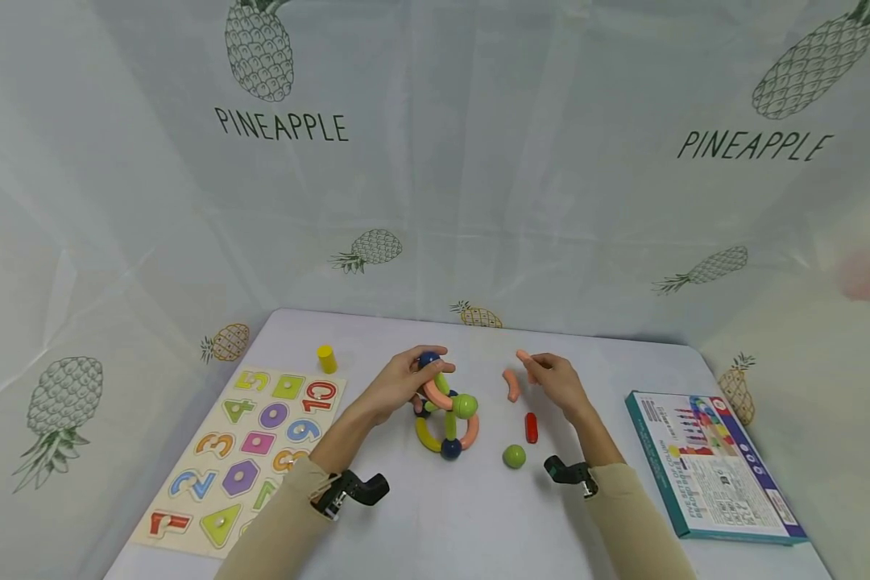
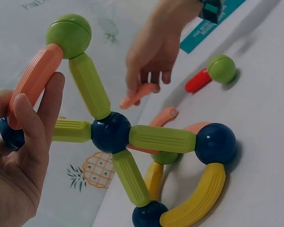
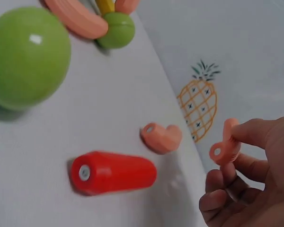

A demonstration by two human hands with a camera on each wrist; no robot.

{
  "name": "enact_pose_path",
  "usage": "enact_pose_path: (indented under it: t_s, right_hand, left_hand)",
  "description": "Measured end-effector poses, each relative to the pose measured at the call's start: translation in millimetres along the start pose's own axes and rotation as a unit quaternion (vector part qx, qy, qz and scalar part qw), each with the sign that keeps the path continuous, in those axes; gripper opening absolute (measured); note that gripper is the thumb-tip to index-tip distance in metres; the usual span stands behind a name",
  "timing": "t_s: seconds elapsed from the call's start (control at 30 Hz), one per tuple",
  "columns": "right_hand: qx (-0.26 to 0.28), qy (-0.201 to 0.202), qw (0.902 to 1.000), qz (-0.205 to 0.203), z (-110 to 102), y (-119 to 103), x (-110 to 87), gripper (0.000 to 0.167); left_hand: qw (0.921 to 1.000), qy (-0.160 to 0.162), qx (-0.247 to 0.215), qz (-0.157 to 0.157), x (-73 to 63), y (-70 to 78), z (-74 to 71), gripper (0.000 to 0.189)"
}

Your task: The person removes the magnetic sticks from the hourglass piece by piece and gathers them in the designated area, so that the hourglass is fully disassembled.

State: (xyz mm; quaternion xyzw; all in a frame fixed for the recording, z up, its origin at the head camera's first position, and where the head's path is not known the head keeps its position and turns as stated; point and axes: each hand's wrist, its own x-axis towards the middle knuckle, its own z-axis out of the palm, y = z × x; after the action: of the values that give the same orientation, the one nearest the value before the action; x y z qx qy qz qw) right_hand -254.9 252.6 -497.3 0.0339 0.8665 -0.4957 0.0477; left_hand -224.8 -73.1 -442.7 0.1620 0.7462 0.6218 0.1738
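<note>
My left hand [image 1: 395,385] grips the upper part of a magnetic ball-and-stick structure [image 2: 111,132], its fingers and thumb round a curved orange stick [image 2: 35,82] beside a navy ball. Straight green sticks, navy and green balls and curved yellow and orange sticks make up the structure. Off to its right, my right hand [image 1: 561,383] pinches another curved orange stick [image 3: 230,144] above the table, between thumb and fingertips. Below that hand lie a loose curved orange stick [image 3: 161,138], a straight red stick [image 3: 118,173] and a green ball [image 1: 514,457].
A number-and-shape puzzle board [image 1: 213,467] lies at the left, with a yellow cylinder [image 1: 326,359] behind it. On the right side rests a flat toy box [image 1: 718,463]. A pineapple-print curtain [image 1: 435,161] hangs behind the white table [image 1: 449,524].
</note>
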Motion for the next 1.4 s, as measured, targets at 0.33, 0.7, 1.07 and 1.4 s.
enact_pose_path:
  t_s: [0.33, 0.7, 1.07, 1.4]
  right_hand:
    - [-0.055, 0.009, 0.9959, 0.071, 4.3, 19.3, 3.0, 0.047]
    - [-0.083, 0.005, 0.9943, 0.066, 7.9, 16.7, 4.2, 0.040]
    - [-0.073, -0.014, 0.9958, 0.054, 10.4, 14.9, 1.8, 0.042]
    - [-0.073, -0.024, 0.9954, 0.057, 12.7, 13.1, 0.3, 0.041]
  left_hand:
    - [1.0000, -0.001, -0.007, -0.006, -1.4, 0.0, -0.8, 0.051]
    - [0.9999, -0.004, -0.009, -0.008, -1.1, 0.2, 0.2, 0.050]
    - [0.9999, -0.006, -0.013, -0.003, -0.1, 0.1, -0.4, 0.052]
    - [0.9998, 0.002, -0.013, -0.017, 2.8, -0.8, -2.5, 0.057]
